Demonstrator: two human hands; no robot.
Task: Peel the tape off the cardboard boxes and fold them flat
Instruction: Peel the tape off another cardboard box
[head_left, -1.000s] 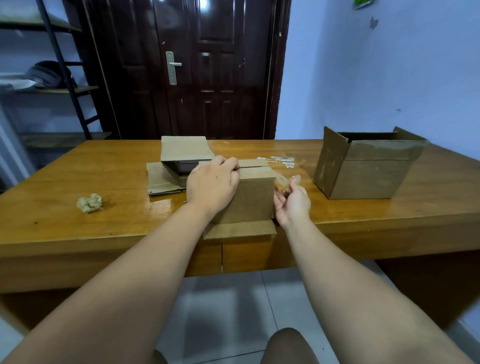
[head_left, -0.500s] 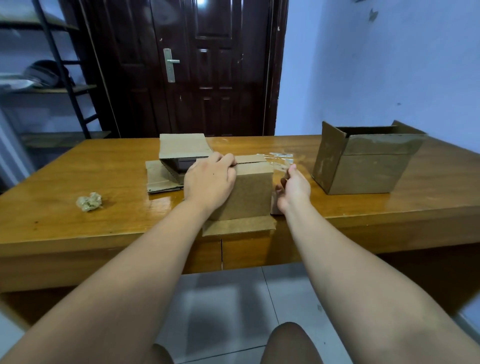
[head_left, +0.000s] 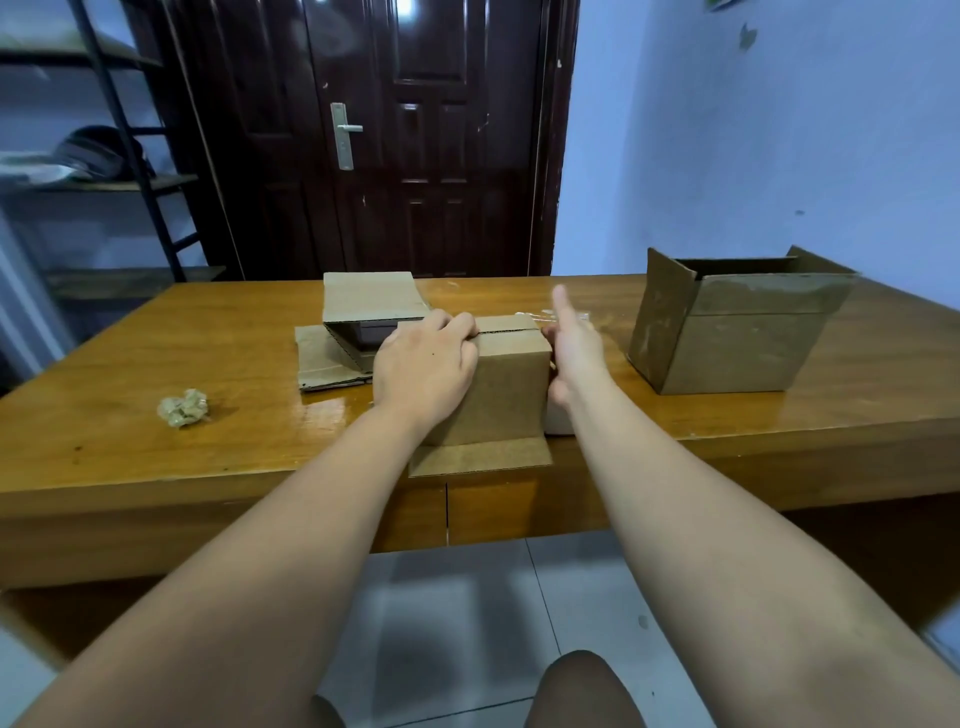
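Plain office-type room: varnished wooden desk (head_left: 156, 338), dark panelled door (head_left: 441, 156), black metal shelving rack (head_left: 130, 183), pale blue wall (head_left: 753, 130), grey tiled floor (head_left: 467, 597).

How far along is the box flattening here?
Done: a crumpled tape wad lies on the wooden table; one brown cardboard box behind looks partly collapsed. In hand: left hand grips the small brown box, right hand at its side. Left: the large open box stands unfolded.

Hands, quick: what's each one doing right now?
Left hand: grips the top of the small box.
Right hand: beside the box, index finger out; a hold cannot be told.
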